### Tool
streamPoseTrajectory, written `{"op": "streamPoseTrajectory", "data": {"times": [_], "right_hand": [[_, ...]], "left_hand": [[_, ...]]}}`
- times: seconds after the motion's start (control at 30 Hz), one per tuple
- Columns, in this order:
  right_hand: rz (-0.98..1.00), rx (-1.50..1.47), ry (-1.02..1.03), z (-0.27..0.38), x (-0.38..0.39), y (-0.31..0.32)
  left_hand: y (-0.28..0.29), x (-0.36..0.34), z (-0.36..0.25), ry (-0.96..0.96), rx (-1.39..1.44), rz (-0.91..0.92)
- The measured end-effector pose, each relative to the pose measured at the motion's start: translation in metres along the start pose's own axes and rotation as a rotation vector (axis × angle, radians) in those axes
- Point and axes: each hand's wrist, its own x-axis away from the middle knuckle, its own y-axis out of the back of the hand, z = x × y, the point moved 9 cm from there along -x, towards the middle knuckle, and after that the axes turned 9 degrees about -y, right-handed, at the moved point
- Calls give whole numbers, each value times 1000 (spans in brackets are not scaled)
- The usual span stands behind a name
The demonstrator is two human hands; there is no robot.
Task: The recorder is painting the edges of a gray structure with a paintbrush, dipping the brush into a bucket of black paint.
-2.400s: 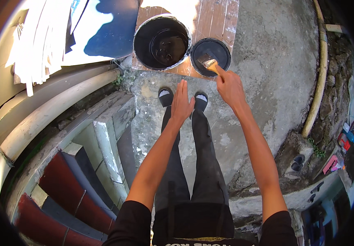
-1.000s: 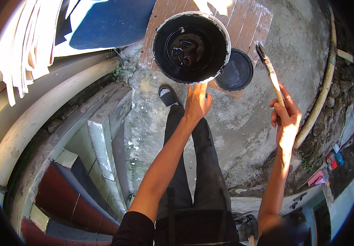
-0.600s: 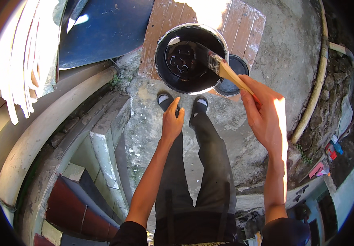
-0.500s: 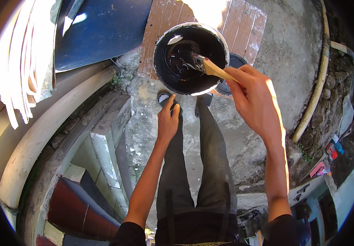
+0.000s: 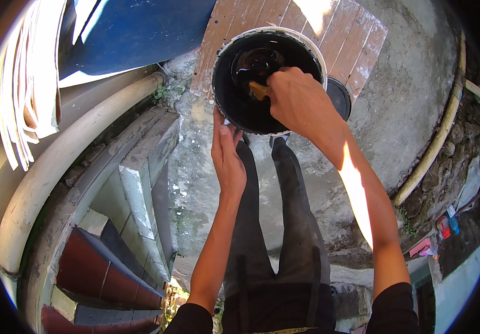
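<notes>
A round bucket (image 5: 230,114), coated black inside with a pale outer rim, holds shiny dark liquid (image 5: 256,62). Inside its mouth, my right hand (image 5: 301,100) is closed around the yellowish wooden handle of a paintbrush (image 5: 259,90). The bristles cannot be made out against the dark inside. At the bucket's near left side is my left hand (image 5: 230,158). Its fingers are stretched out along the outer wall, seemingly touching it, and the fingertips are partly hidden.
The bucket stands at a brown plank board (image 5: 357,39), with a dark round lid or container (image 5: 338,99) at its right. Blue sheeting (image 5: 145,33) and pale hanging strips (image 5: 28,94) are at the left. Thick pipes (image 5: 73,178) run along the left wall; my legs (image 5: 301,217) are below.
My right hand has moved left and lower into the bucket with the paintbrush. My left hand has risen from below the bucket to its side. The view has shifted slightly.
</notes>
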Motion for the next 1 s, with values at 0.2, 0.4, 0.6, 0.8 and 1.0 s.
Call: {"op": "streamPoseTrajectory", "data": {"times": [0.2, 0.4, 0.6, 0.8, 1.0], "right_hand": [[-6, 3, -25, 4, 3, 6], [-7, -64, 56, 5, 6, 7], [-13, -249, 113, 6, 11, 47], [-39, 100, -15, 4, -4, 26], [-80, 34, 54, 10, -6, 6]], "left_hand": [[-2, -4, -4, -30, -106, 26], [-6, -2, 3, 86, -139, 50], [1, -8, -2, -6, -165, 59], [2, -8, -3, -15, -226, 66], [1, -8, -5, -19, -308, 92]]}}
